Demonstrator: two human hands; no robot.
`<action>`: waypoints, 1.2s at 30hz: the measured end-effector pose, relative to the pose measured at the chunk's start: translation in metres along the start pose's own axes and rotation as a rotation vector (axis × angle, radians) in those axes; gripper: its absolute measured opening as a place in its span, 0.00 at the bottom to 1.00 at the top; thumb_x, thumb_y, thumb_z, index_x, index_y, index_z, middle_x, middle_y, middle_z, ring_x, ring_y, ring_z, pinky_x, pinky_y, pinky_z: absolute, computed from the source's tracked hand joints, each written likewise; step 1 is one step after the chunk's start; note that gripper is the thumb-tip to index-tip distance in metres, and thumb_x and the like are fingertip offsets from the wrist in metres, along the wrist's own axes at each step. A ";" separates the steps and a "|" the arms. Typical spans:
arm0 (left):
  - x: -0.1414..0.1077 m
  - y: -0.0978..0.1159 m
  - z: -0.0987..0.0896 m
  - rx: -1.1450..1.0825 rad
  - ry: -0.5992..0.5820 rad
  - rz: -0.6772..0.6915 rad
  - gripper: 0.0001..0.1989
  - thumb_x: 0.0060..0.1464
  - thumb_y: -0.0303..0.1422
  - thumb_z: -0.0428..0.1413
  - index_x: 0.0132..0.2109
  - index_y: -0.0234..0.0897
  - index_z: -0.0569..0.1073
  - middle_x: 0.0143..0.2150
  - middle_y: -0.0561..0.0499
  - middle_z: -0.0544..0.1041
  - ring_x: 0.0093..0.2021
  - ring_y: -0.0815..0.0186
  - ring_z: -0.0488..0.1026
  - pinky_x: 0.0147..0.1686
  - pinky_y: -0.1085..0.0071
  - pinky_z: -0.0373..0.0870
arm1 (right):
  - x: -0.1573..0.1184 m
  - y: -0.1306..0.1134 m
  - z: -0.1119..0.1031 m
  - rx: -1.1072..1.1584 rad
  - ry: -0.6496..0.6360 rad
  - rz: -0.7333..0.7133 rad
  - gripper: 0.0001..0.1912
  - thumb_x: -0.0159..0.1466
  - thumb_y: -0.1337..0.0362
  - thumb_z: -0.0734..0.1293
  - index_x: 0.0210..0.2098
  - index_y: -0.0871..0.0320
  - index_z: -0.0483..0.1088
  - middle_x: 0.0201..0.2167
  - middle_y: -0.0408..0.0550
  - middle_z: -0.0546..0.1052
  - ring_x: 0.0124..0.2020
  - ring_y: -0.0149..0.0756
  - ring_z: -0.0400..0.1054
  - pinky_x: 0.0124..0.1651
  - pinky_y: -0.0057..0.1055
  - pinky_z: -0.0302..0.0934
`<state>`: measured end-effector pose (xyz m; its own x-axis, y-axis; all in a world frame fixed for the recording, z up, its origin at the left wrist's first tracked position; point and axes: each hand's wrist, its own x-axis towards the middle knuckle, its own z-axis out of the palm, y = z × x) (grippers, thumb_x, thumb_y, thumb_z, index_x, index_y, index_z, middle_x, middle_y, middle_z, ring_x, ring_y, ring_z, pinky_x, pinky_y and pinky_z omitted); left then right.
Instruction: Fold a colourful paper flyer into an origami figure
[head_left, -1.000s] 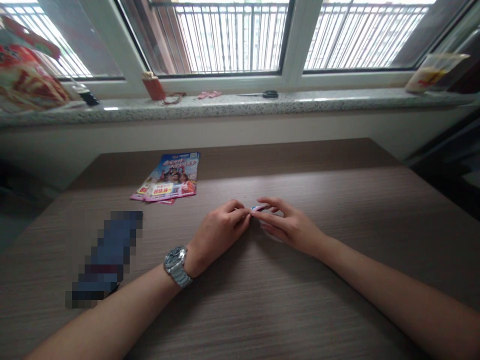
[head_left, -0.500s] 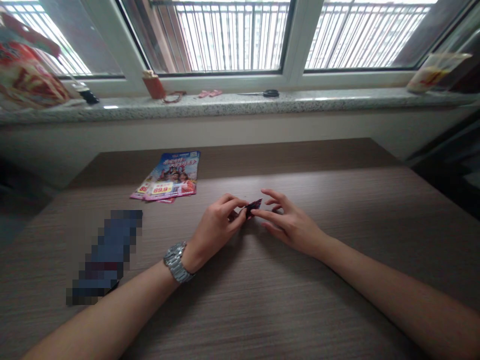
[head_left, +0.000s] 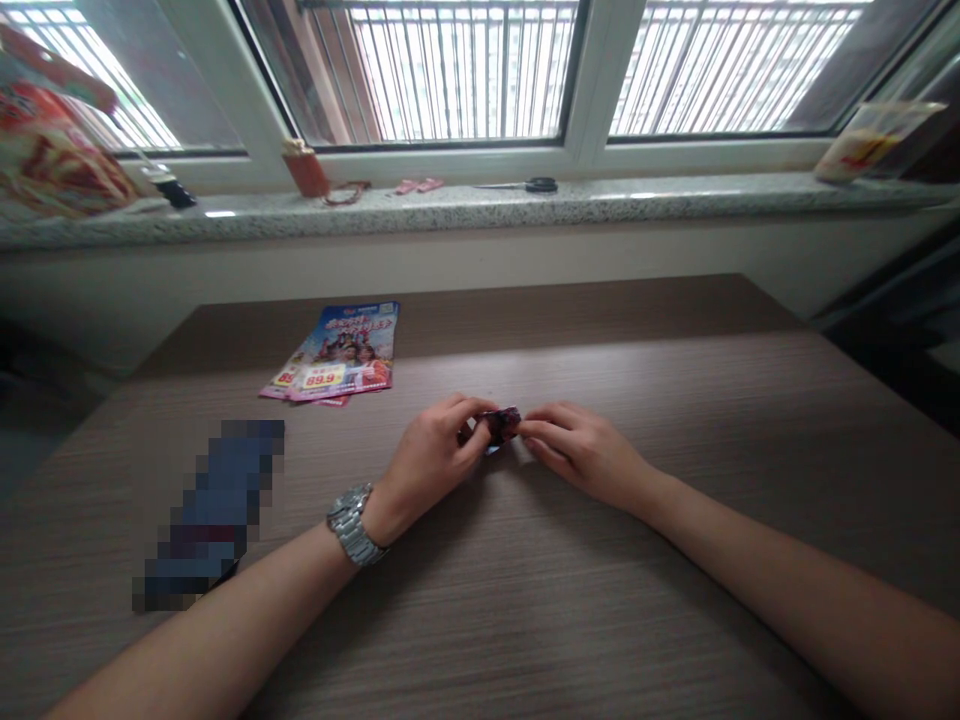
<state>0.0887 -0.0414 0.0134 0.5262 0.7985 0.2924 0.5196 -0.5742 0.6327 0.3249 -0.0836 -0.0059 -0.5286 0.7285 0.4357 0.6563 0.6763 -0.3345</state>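
Note:
A small folded piece of dark, glossy printed paper [head_left: 504, 424] is held just above or on the table, between both hands. My left hand [head_left: 441, 440], with a metal watch [head_left: 356, 524] on its wrist, pinches the left part of the paper between thumb and fingers. My right hand [head_left: 581, 443] is closed, its thumb and fingertips at the paper's right end. Fingers cover part of the paper, so its full shape is hidden.
Printed flyers [head_left: 349, 350] lie stacked at the back left of the wooden table [head_left: 570, 600]. A pixelated dark blue object [head_left: 217, 515] lies at the left. On the windowsill [head_left: 622, 205] are scissors [head_left: 536, 186], a red bottle-like item [head_left: 306, 170] and a plastic cup [head_left: 862, 145].
My right hand's spread fingers have drawn together and closed on the paper's right end. The paper's raised point has come down and it looks flatter. My left hand has hardly moved.

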 end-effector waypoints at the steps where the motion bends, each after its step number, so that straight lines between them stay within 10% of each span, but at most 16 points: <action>1: 0.000 0.000 0.000 -0.006 -0.008 0.003 0.09 0.65 0.29 0.55 0.49 0.40 0.78 0.45 0.48 0.81 0.45 0.62 0.78 0.47 0.67 0.73 | 0.000 0.000 0.000 -0.001 0.002 -0.002 0.13 0.73 0.66 0.61 0.54 0.56 0.73 0.47 0.55 0.79 0.47 0.42 0.73 0.48 0.39 0.70; 36: -0.004 0.005 0.005 -0.446 -0.122 0.003 0.21 0.62 0.21 0.49 0.59 0.39 0.73 0.50 0.46 0.80 0.45 0.65 0.79 0.46 0.70 0.76 | -0.002 -0.002 -0.004 -0.038 0.068 -0.049 0.10 0.73 0.63 0.63 0.51 0.54 0.73 0.51 0.54 0.79 0.47 0.42 0.76 0.49 0.38 0.72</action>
<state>0.0923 -0.0486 0.0121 0.6165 0.7545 0.2250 0.1915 -0.4209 0.8867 0.3272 -0.0871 -0.0027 -0.5235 0.6846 0.5073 0.6513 0.7054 -0.2798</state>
